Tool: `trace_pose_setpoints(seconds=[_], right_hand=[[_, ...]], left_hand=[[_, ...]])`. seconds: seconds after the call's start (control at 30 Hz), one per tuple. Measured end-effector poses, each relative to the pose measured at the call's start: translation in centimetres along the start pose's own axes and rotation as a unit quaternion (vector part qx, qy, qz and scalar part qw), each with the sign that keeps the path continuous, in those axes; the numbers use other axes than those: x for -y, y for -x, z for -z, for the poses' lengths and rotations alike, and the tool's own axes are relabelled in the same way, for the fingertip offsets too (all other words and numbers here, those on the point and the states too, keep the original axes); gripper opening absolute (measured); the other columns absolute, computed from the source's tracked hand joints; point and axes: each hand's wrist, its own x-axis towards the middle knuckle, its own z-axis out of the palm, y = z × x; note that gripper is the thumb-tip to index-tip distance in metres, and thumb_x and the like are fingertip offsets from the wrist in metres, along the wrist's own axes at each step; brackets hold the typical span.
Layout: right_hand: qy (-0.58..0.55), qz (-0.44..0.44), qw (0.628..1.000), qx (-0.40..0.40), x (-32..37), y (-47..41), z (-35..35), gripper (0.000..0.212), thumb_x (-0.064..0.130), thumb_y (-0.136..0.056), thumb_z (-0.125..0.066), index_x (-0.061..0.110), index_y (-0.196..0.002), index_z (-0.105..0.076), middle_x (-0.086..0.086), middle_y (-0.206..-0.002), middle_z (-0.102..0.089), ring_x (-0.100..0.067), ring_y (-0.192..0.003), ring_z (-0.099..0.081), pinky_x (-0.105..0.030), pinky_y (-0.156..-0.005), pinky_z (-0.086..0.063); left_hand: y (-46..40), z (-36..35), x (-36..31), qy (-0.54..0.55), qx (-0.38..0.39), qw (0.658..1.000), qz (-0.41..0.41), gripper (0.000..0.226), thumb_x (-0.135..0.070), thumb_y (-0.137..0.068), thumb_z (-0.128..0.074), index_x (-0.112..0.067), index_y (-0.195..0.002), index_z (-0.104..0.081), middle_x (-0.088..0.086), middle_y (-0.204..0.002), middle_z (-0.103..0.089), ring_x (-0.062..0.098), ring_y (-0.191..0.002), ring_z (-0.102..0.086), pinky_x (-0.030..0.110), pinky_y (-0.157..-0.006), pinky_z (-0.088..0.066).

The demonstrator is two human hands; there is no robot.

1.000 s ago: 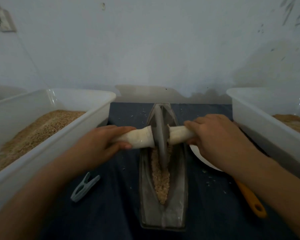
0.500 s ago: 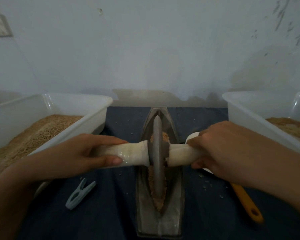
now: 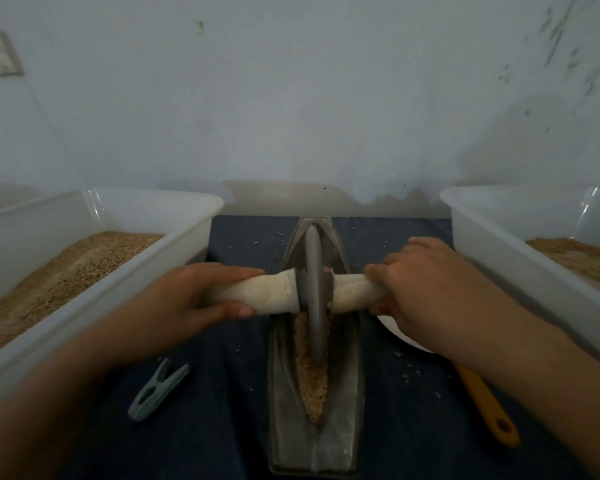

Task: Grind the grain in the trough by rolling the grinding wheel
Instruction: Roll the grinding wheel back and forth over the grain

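A grey metal boat-shaped trough (image 3: 350, 403) lies lengthwise in the middle of the dark cloth. Crushed tan grain (image 3: 310, 379) fills its groove toward the near end. The dark grinding wheel (image 3: 315, 289) stands upright in the groove, around the trough's middle. A cloth-wrapped white handle (image 3: 274, 294) runs through the wheel on both sides. My left hand (image 3: 191, 299) grips the left end of the handle. My right hand (image 3: 426, 289) grips the right end.
A white tub of grain (image 3: 94, 271) stands on the left, another white tub (image 3: 520, 251) on the right. A grey clothespin (image 3: 158, 389) lies near left. A white dish (image 3: 400, 336) and a yellow-handled tool (image 3: 487, 405) lie right of the trough. Wall behind.
The wheel rolled toward me along the trough half a second ago, and has now rolled back away toward the middle, both hands still gripping the handle.
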Motion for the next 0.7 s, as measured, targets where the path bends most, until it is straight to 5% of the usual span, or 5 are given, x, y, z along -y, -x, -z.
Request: trace_pose_setpoints(seconds=[0.17, 0.33, 0.5, 0.6, 0.7], right_hand=[[-0.048, 0.02, 0.997, 0.049, 0.5, 1.6, 3.2, 0.034, 0.055, -0.087, -0.049, 0.033, -0.112, -0.056, 0.009, -0.099, -0.06, -0.01, -0.092, -0.056, -0.025, -0.074, -0.036], [-0.055, -0.016, 0.998, -0.003, 0.4, 0.3, 1.2, 0.029, 0.045, -0.091, -0.05, 0.034, -0.117, -0.054, 0.008, -0.11, -0.06, -0.012, -0.099, -0.054, -0.025, -0.079, -0.036], [-0.033, -0.086, 0.994, -0.061, -0.1, -0.8, -2.2, 0.048, 0.038, -0.096, -0.043, 0.026, -0.142, -0.033, 0.007, -0.135, -0.049, -0.015, -0.12, -0.043, -0.026, -0.099, -0.023], [-0.034, -0.058, 0.997, -0.041, -0.4, -0.7, -1.7, 0.039, 0.04, -0.093, -0.048, 0.03, -0.13, -0.044, 0.008, -0.122, -0.056, -0.013, -0.109, -0.049, -0.026, -0.093, -0.027], [-0.016, -0.003, 1.0, 0.01, -0.2, -0.1, 0.2, 0.026, 0.045, -0.09, -0.05, 0.032, -0.112, -0.055, 0.009, -0.108, -0.06, -0.011, -0.097, -0.052, -0.025, -0.079, -0.027]], left_hand=[[1.0, 2.2, 0.1, 0.069, 0.157, 0.985, -0.003, 0.045, -0.066, -0.077, -0.053, -0.057, -0.121, -0.048, -0.022, -0.109, -0.066, 0.0, -0.1, -0.062, 0.023, -0.086, -0.047], [0.3, 0.5, 0.0, 0.002, 0.06, 0.998, 0.03, 0.04, -0.057, -0.075, -0.051, -0.055, -0.115, -0.052, -0.025, -0.1, -0.065, -0.005, -0.094, -0.059, 0.015, -0.081, -0.043], [-0.8, -2.2, -0.2, -0.153, -0.106, 0.982, -0.015, 0.048, -0.032, -0.086, -0.06, -0.027, -0.132, -0.05, -0.007, -0.1, -0.058, 0.012, -0.092, -0.052, 0.023, -0.078, -0.035], [-0.6, -1.6, -0.3, -0.138, -0.089, 0.986, -0.026, 0.049, -0.041, -0.084, -0.057, -0.035, -0.132, -0.048, -0.017, -0.095, -0.054, 0.002, -0.085, -0.049, 0.014, -0.074, -0.035], [0.0, -0.1, 0.2, -0.031, 0.003, 0.999, -0.005, 0.049, -0.061, -0.077, -0.052, -0.051, -0.125, -0.047, -0.022, -0.107, -0.062, -0.004, -0.098, -0.055, 0.019, -0.087, -0.044]])
